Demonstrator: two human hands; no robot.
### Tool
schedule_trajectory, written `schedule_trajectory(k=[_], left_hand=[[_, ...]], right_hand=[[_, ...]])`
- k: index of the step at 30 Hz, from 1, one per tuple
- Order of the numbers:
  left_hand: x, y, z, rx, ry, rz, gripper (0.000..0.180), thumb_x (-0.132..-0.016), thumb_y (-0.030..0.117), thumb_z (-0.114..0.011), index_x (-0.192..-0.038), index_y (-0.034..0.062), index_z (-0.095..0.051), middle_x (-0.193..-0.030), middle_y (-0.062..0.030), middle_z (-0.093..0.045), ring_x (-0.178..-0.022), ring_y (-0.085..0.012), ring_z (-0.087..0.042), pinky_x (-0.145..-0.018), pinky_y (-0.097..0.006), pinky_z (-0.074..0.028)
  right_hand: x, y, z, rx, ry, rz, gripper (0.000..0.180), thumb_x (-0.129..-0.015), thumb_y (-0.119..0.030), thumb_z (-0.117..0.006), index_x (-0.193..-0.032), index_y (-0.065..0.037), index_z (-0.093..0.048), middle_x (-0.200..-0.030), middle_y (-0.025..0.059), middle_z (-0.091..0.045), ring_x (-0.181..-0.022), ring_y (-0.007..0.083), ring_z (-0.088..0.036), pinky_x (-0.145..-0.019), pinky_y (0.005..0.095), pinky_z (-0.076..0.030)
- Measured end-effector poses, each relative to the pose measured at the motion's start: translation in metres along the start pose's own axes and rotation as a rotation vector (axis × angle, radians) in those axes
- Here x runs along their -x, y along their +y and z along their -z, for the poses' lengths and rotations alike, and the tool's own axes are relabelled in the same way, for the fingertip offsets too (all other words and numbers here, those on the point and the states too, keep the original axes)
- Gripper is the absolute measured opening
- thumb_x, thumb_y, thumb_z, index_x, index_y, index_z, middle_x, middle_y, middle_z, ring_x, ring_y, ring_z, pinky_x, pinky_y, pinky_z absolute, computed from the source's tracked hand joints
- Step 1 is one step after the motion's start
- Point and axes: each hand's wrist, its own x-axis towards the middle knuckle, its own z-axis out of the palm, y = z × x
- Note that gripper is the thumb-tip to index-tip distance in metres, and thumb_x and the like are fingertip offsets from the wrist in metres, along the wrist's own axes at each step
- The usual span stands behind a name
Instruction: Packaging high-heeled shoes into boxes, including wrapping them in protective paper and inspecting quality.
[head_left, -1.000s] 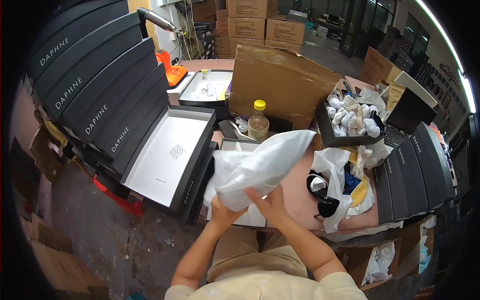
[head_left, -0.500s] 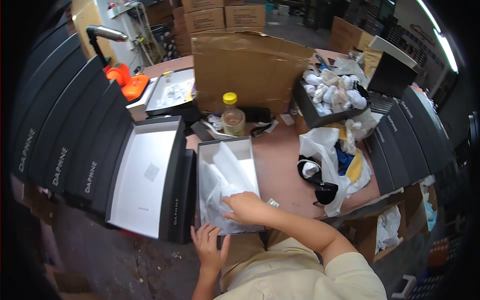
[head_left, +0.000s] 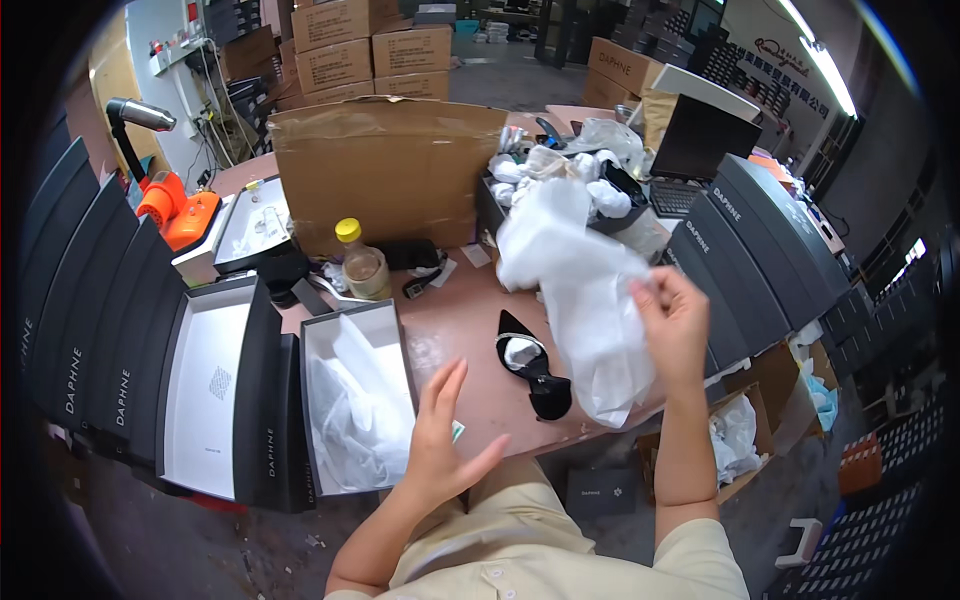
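A cluttered warehouse table [head_left: 455, 320] carries an open shoe box [head_left: 352, 410] lined with tissue. The right hand [head_left: 672, 322] has its fingers pinched on a white bag [head_left: 575, 290] above a black shoe [head_left: 533, 365]. The left hand [head_left: 442, 430] hovers beside the box, fingers spread, holding nothing.

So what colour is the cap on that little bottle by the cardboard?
Yellow: the bottle has a yellow cap, seen clearly in the head view.

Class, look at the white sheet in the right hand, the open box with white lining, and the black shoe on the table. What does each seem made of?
White sheet: probably thin tissue paper, matte, crumpled and drooping. Open box: likely rigid cardboard, dark outside, with straight walls. Black shoe: glossy, perhaps patent leather or synthetic; it shows bright reflections.
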Motion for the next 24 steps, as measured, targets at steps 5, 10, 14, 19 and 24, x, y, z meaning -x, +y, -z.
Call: schedule_trajectory(k=[5,10,14,19,24], left_hand=[[-0.005,0.019,-0.069,-0.025,0.142,-0.304,0.094,-0.059,0.028,-0.082,-0.139,0.0107,-0.034,-0.141,-0.0267,-0.025,-0.126,-0.0496,-0.032,-0.099,-0.051,-0.035],[0.012,0.028,-0.042,-0.355,0.421,-0.372,0.041,-0.066,0.017,-0.072,-0.106,0.0105,-0.066,-0.115,-0.0171,-0.046,-0.107,-0.0383,-0.045,-0.093,-0.043,-0.038],[0.013,0.008,0.018,-0.507,0.463,-0.125,0.026,-0.068,0.007,-0.063,-0.093,0.0053,-0.069,-0.088,-0.0094,-0.054,-0.082,-0.028,-0.052,-0.074,-0.036,-0.041],[0.033,-0.051,0.082,-0.461,0.627,0.324,0.047,-0.067,-0.01,-0.057,-0.113,0.0008,-0.057,-0.096,-0.0139,-0.057,-0.078,-0.0274,-0.058,-0.066,-0.033,-0.047],[0.028,-0.061,0.105,-1.089,0.119,-0.124,0.059,-0.065,-0.003,-0.056,-0.122,0.0131,-0.057,-0.118,-0.0129,-0.052,-0.101,-0.0279,-0.054,-0.083,-0.04,-0.044]], right_hand=[[-0.004,-0.04,0.006,-0.486,-0.042,-0.066,0.013,-0.087,-0.008,-0.061,-0.091,0.004,-0.059,-0.077,0.0051,-0.066,-0.064,0.0031,-0.057,-0.057,0.0166,-0.043],[-0.005,-0.005,-0.045,-0.723,-0.272,-0.142,0.024,-0.09,-0.016,-0.058,-0.104,0.004,-0.056,-0.09,0.0042,-0.065,-0.075,0.0031,-0.056,-0.066,0.0177,-0.044],[0.017,0.014,-0.068,-0.418,-0.459,0.083,0.05,-0.089,-0.03,-0.059,-0.127,0.001,-0.046,-0.123,0.0172,-0.052,-0.113,0.0224,-0.049,-0.097,0.031,-0.037],[0.09,0.068,-0.049,0.604,-0.578,0.207,0.065,-0.068,-0.031,-0.076,-0.124,-0.008,-0.052,-0.125,0.0224,-0.049,-0.115,0.037,-0.048,-0.096,0.0416,-0.04],[0.079,0.076,-0.044,0.496,-0.748,0.069,0.045,-0.06,-0.021,-0.078,-0.1,-0.003,-0.066,-0.092,0.0191,-0.066,-0.091,0.0317,-0.063,-0.081,0.0378,-0.049]])
